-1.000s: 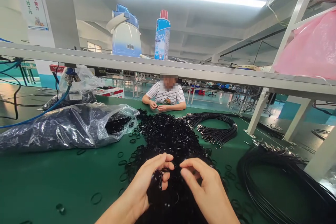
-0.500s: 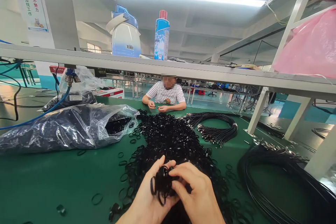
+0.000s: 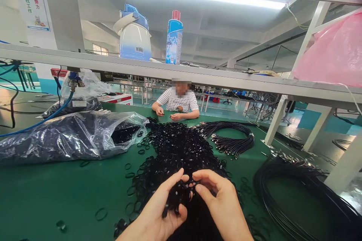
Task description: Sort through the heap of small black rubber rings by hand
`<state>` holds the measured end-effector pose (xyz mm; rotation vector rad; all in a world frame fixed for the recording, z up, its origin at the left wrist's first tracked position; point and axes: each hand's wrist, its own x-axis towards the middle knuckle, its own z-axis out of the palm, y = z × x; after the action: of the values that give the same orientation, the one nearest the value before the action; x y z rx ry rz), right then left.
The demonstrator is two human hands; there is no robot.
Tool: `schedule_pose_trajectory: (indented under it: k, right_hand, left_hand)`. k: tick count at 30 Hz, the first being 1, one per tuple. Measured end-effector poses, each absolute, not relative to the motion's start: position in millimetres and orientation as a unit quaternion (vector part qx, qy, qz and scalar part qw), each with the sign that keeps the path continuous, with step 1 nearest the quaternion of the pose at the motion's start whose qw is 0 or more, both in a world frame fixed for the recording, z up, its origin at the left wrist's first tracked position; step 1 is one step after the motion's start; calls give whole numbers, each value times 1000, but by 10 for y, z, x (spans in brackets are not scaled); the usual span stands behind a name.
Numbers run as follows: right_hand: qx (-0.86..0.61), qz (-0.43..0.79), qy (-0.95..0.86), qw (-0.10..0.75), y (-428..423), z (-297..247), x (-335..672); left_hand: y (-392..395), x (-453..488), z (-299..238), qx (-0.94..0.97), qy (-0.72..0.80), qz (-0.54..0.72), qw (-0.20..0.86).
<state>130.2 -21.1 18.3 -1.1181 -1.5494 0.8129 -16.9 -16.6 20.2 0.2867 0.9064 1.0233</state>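
Your left hand (image 3: 158, 211) sits at 6 o'clock, palm up and curled, cupping a clump of black rubber rings (image 3: 177, 196) between thumb and fingers. Your right hand (image 3: 223, 207) is just beside it at 5 o'clock, thumb and forefinger pinched narrow on the same clump; the fingertips of both hands nearly meet over it.

The clump comes off the near edge of the big heap of rings (image 3: 181, 150), which spreads over the green table (image 3: 56, 196) from centre toward 12 o'clock. Loose single rings lie scattered at 7 to 9 o'clock.

At 9 o'clock: a clear plastic bag (image 3: 70, 135) of dark parts, lying on its side, mouth toward the heap, touching its edge. At 1 o'clock: a coiled bundle of black cords (image 3: 232, 137). At 3 to 4 o'clock: a larger loop of black cable (image 3: 296, 192).

At 12 o'clock, far side of the table: a person in a striped shirt (image 3: 177, 101), hands at the table edge, well apart from yours.

Shelf overhead: a blue-and-white jug (image 3: 132, 34) and a blue spray can (image 3: 174, 37), near each other. A pink bag (image 3: 333, 52) hangs at 2 o'clock.
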Motion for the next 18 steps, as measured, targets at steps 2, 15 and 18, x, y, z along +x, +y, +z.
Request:
schedule_pose_trajectory:
  k: [2,15,18]
  right_hand:
    - [-471,335,-637,510,-202,177,1318]
    - [-511,283,-641,498,-182,240,1443]
    - [-553,245,-657,449,-153,255,1528]
  left_hand:
    - [-165,-181,212,182,429,477,745]
    - [-57,-313,250,462,466,445,609]
    - [-70,-363,349,474,493,431,589]
